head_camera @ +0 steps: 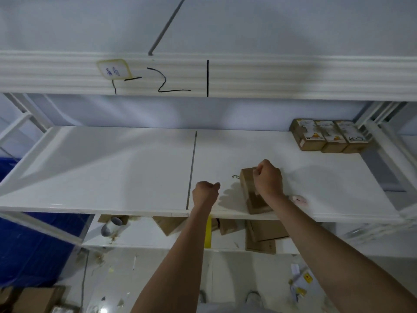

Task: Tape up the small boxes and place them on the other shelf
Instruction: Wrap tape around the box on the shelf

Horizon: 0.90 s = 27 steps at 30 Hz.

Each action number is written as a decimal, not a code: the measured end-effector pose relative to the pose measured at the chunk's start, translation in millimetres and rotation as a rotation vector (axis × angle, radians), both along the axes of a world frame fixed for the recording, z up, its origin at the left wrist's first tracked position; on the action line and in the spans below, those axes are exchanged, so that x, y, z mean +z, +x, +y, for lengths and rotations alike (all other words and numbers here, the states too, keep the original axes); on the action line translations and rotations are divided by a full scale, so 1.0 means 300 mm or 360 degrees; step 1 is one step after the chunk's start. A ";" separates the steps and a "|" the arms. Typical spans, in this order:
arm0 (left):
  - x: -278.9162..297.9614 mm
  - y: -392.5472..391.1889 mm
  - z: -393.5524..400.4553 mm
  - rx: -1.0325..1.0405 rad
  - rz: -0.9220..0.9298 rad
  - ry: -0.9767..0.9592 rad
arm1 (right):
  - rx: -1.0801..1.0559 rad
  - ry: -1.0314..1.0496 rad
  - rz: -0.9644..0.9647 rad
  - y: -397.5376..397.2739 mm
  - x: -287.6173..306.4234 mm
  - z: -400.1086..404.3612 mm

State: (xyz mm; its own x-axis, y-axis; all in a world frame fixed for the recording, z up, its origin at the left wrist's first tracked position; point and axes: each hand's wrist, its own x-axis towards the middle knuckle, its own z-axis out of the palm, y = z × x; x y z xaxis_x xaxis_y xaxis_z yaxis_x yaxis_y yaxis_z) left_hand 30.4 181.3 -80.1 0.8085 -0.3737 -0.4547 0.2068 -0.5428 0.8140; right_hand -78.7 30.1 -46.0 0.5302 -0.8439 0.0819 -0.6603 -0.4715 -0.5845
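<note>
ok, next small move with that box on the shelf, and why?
Probably press the clear tape down along the small box. The right hand sits fisted on the box's far end, the left hand is fisted beside it, and a translucent strip seems stretched between them, above the shelf. The strip is faint, so this is tentative.

You face a white metal shelving unit (94, 168) with flat white boards split by a thin dark seam (191, 168). Its ribbed white upper beam (270, 75) carries black marker strokes and a yellow-edged paper label (114, 69). Behind it you see a pale bluish wall (158, 111). At lower left hangs a deep blue tarpaulin (33, 245). The pale glossy floor (225, 279) below is littered with scraps.
</note>
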 end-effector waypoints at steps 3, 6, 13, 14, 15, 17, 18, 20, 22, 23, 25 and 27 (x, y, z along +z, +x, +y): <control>-0.005 -0.041 -0.068 0.0049 0.0291 -0.0163 | -0.0082 0.0124 0.0125 -0.067 -0.009 -0.066; -0.010 -0.076 -0.123 0.0083 0.0554 -0.0248 | -0.0082 0.0387 0.0256 -0.109 -0.015 -0.098; -0.007 -0.151 -0.172 0.0152 0.0916 -0.0381 | 0.0008 0.0690 0.0274 -0.151 -0.051 -0.105; -0.010 -0.158 -0.175 0.0185 0.0949 -0.0408 | -0.0001 0.0713 0.0262 -0.155 -0.060 -0.109; -0.013 -0.164 -0.178 0.0225 0.0989 -0.0451 | -0.0007 0.0721 0.0254 -0.158 -0.064 -0.111; -0.018 -0.173 -0.184 0.0308 0.1041 -0.0538 | -0.0007 0.0729 0.0241 -0.160 -0.070 -0.116; -0.021 -0.174 -0.189 0.0337 0.1030 -0.0550 | 0.0000 0.0731 0.0238 -0.159 -0.071 -0.117; -0.029 -0.173 -0.198 0.0385 0.0992 -0.0549 | 0.0009 0.0727 0.0248 -0.157 -0.070 -0.117; -0.031 -0.170 -0.204 0.0427 0.0980 -0.0544 | 0.0011 0.0723 0.0255 -0.155 -0.070 -0.115; -0.031 -0.170 -0.205 0.0443 0.0983 -0.0540 | 0.0008 0.0727 0.0252 -0.155 -0.068 -0.114; -0.029 -0.172 -0.207 0.0472 0.0992 -0.0544 | 0.0001 0.0746 0.0231 -0.157 -0.070 -0.118; -0.037 -0.178 -0.208 0.0506 0.0990 -0.0545 | -0.0011 0.0766 0.0217 -0.161 -0.074 -0.123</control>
State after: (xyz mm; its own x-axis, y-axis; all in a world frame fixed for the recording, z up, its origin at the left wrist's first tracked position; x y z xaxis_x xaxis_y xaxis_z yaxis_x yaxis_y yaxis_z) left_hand -23.0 119.0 -91.1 0.5343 -0.3683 -0.7608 0.7841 -0.1202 0.6089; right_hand -126.9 -6.6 -68.2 0.5035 -0.7724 -0.3873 -0.7478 -0.1650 -0.6431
